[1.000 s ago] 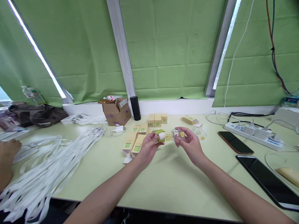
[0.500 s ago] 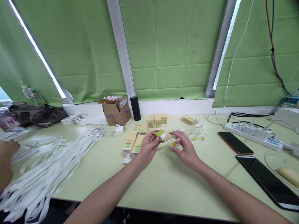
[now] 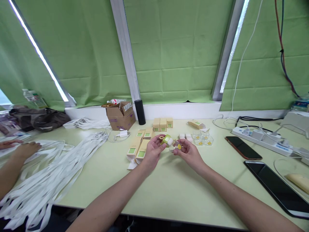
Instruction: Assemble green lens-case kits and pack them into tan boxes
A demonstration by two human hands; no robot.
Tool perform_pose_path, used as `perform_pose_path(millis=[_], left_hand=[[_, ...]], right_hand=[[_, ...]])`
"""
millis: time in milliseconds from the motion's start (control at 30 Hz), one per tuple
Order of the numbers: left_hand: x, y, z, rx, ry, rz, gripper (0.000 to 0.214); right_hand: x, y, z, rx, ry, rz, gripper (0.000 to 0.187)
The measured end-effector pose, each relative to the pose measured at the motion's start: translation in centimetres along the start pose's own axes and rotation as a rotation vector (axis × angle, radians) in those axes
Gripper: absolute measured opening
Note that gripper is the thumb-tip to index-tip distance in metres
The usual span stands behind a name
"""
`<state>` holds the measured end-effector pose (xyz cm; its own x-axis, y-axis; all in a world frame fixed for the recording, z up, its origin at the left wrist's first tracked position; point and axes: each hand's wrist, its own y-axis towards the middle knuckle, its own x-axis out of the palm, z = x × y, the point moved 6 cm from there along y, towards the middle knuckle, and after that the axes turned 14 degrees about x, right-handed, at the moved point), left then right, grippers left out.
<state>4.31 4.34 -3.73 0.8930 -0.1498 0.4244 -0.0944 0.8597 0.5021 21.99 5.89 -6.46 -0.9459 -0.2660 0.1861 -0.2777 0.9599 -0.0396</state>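
Observation:
My left hand point(image 3: 154, 149) is closed round a small green-and-white case point(image 3: 166, 140) with a thin loop at its far left end. Its exact kind is too small to make out. Pinched in the fingers of my right hand point(image 3: 189, 151) is a small clear plastic box point(image 3: 174, 147) with a round yellow sticker. The box is tilted, close beside the white end of the case. Beyond my right hand stand several more clear plastic boxes point(image 3: 204, 138) with yellow dots, and small white pieces point(image 3: 185, 136). Tan cartons with green labels point(image 3: 135, 149) lie left of my left hand.
Three upright tan cartons point(image 3: 163, 124), a black cylinder point(image 3: 140, 112) and an open cardboard box point(image 3: 120, 116) stand at the back. White straps point(image 3: 58, 170) cover the left, where another person's hands point(image 3: 26, 149) work. Two phones point(image 3: 275, 187) and a power strip point(image 3: 263, 138) lie right.
My right hand has closed on the clear box, lifted and tilted it, and brought it nearer the case. The other person's hands have moved right over the white straps.

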Motion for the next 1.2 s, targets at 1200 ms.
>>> perform_pose_path(millis=[1200], left_hand=[[1.0,-0.4,0.5,0.06,0.241,-0.146,0.047]], right_hand=[[0.5,-0.3,-0.3,0.015,0.015,-0.012,0.071]])
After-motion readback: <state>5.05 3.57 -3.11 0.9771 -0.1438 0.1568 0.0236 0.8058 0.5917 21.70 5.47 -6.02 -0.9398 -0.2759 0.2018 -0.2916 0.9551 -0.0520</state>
